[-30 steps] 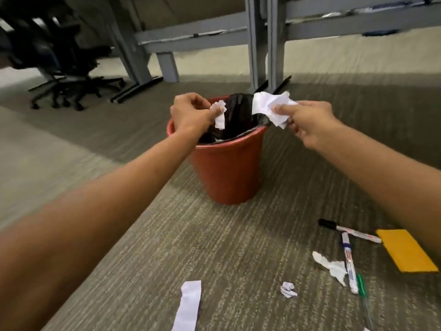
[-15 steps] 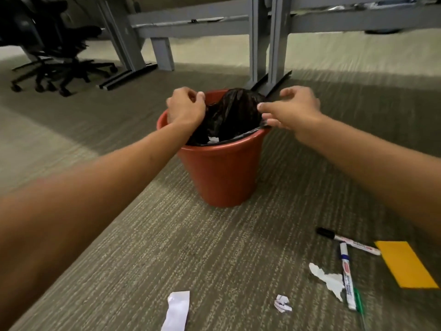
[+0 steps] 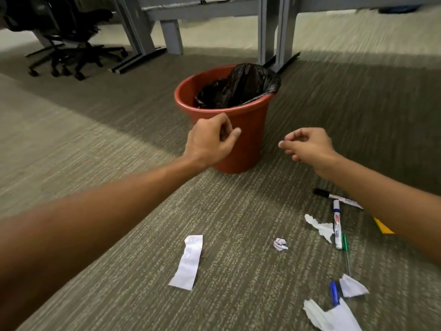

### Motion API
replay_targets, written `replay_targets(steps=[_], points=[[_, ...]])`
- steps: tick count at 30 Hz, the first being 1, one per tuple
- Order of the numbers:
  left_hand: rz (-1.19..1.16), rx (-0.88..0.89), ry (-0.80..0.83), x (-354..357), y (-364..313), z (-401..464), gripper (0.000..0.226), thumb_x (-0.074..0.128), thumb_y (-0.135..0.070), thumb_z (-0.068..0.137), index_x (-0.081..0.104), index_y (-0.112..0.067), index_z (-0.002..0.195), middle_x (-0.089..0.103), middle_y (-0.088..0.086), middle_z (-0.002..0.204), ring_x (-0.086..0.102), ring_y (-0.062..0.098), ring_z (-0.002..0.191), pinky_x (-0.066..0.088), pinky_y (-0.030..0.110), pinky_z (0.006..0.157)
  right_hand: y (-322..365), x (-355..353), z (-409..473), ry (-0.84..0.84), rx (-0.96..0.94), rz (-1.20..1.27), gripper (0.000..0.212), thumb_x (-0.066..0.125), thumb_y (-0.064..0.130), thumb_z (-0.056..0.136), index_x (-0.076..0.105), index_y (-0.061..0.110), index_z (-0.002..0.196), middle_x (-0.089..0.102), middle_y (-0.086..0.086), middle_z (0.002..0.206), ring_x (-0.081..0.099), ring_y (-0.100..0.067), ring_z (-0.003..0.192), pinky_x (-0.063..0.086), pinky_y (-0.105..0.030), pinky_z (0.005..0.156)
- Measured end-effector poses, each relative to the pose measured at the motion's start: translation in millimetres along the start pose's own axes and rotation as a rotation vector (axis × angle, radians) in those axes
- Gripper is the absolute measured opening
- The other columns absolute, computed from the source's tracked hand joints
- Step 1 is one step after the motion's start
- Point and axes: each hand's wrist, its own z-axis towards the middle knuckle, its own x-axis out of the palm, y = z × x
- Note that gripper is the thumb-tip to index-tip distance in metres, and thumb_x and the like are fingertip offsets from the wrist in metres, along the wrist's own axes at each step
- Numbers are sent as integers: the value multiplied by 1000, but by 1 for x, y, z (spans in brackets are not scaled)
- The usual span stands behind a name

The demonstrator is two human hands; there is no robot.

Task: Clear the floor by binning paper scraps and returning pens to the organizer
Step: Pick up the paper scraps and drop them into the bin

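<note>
A red bin (image 3: pixel 253 120) with a black liner (image 3: pixel 241 86) stands on the carpet. My left hand (image 3: pixel 211 139) hangs in front of its near wall, fingers loosely curled and empty. My right hand (image 3: pixel 307 145) is just right of the bin, also empty with fingers loosely bent. On the floor lie a flat paper strip (image 3: pixel 188 261), a small crumpled ball (image 3: pixel 280 244), a torn scrap (image 3: pixel 321 226), two more scraps (image 3: pixel 352 286) (image 3: pixel 331 315), a black-capped marker (image 3: pixel 336 197), a blue-capped marker (image 3: pixel 337 223), a green pen (image 3: pixel 346 254) and a blue pen (image 3: pixel 334 293).
A yellow card (image 3: pixel 383 226) lies partly under my right forearm. Grey desk legs (image 3: pixel 272 32) stand behind the bin. Black office chairs (image 3: pixel 71 48) sit at the far left. No organizer is in view.
Both hands let go of their paper scraps over the bin, then drew back toward me and lower. The view tilted down, showing more scraps and pens near me.
</note>
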Motion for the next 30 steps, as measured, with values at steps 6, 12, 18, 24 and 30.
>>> replay_targets(steps=[6,12,18,24,30], points=[[101,-209,346,23,34,-99,14,67,-29,86,57,-19,85,62,-5,72,63,13,68,56,29,61,-44,20,-47,167,-2,-167,14,82,14,75,70,17,83,75,-3,82,73,-17,80,62,-33,72],[339,-400,604,35,66,-160,28,71,-33,80,54,-15,93,60,1,86,55,17,76,43,28,58,-97,28,-74,252,2,-331,13,81,13,76,71,18,82,72,3,82,68,-8,82,45,-13,60],[487,-641,890,48,86,-187,97,86,-35,66,30,-10,141,51,15,139,55,31,120,48,37,90,-135,27,-86,317,-29,-614,32,79,35,75,66,21,100,69,3,95,65,-11,86,56,-28,76],[436,-571,928,60,104,-211,68,78,-25,64,32,-14,113,61,7,95,62,28,86,48,33,63,-163,42,-108,333,-273,-943,40,69,47,83,64,31,119,64,2,117,63,-18,100,48,-30,77],[389,-336,867,65,108,-198,23,64,-17,82,54,-25,102,66,7,108,60,24,94,45,31,72,-185,45,-116,290,-274,-767,16,60,26,93,74,25,99,71,2,101,66,-17,89,56,-36,80]])
